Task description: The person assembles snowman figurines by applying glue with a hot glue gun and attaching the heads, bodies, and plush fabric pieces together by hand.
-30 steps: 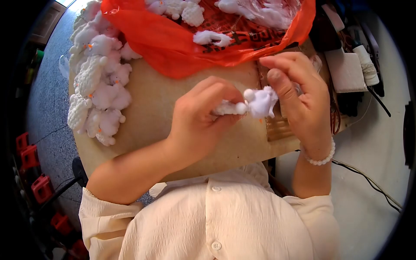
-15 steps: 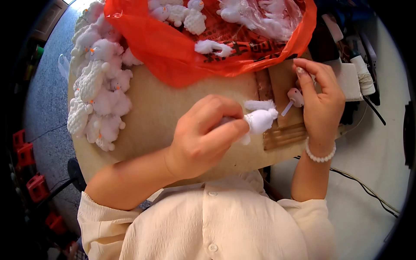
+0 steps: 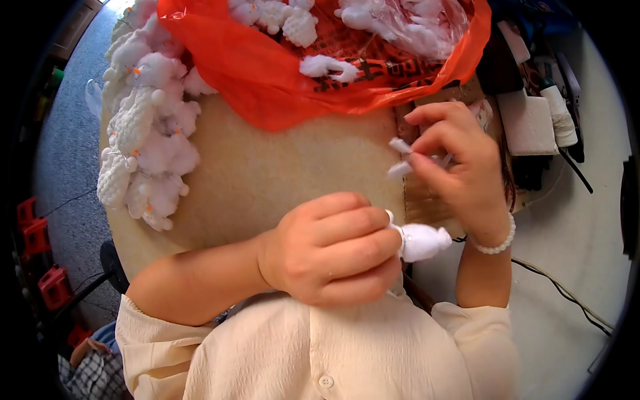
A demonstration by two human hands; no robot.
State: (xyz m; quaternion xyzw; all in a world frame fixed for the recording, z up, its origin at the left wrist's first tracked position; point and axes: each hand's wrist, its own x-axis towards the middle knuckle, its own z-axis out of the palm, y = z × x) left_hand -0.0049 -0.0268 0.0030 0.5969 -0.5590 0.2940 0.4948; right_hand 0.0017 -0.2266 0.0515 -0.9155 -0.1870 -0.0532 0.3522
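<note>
My left hand is closed, knuckles up, around a small white stuffed figure. Its rounded end sticks out to the right past my fingers; the rest is hidden in my grip. A thin white loop shows beside my index finger. Above and to the right, my right hand pinches a white fuzzy strip between thumb and fingers. Two ends of fuzzy material poke out to the left; whether they are one piece I cannot tell. A brown cardboard piece lies below that hand.
Fluffy white snowman-like figures with orange noses are piled along the table's left edge. A red plastic bag with white stuffing and figures lies at the back. A thread spool and white block stand right. Cables run below right.
My left hand has drawn the white figure down and right, toward my body. My right hand has moved left and taken hold of the fuzzy strip. The pink-and-white object on the cardboard is now mostly hidden.
</note>
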